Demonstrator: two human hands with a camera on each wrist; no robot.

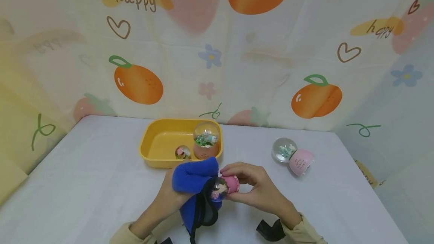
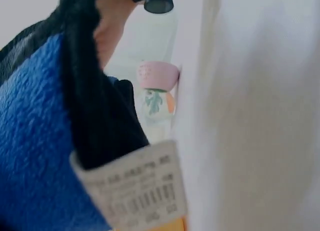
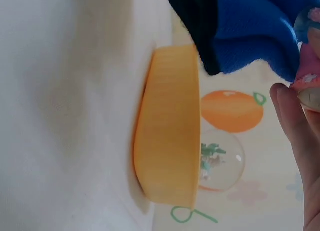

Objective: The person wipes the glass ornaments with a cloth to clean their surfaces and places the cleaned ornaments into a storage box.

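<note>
In the head view my left hand [image 1: 172,193] grips a folded blue cloth [image 1: 194,176] with black edging. A white printed tag [image 2: 137,188] hangs from the cloth in the left wrist view. My right hand [image 1: 255,187] pinches the pink base of a small snow globe [image 1: 225,187] between thumb and fingers. The globe's clear ball lies sideways against the cloth, with a little figure inside. Part of the ball is hidden by the cloth. In the right wrist view only the fingers [image 3: 295,126] and the pink base [image 3: 308,66] show at the right edge.
Behind the hands stands a yellow tray [image 1: 159,157], holding a large snow globe [image 1: 205,142] and a small one [image 1: 182,152]. Another pink-based snow globe [image 1: 300,161] lies on its side at right on the white table [image 1: 84,183]. A printed curtain [image 1: 251,48] hangs behind.
</note>
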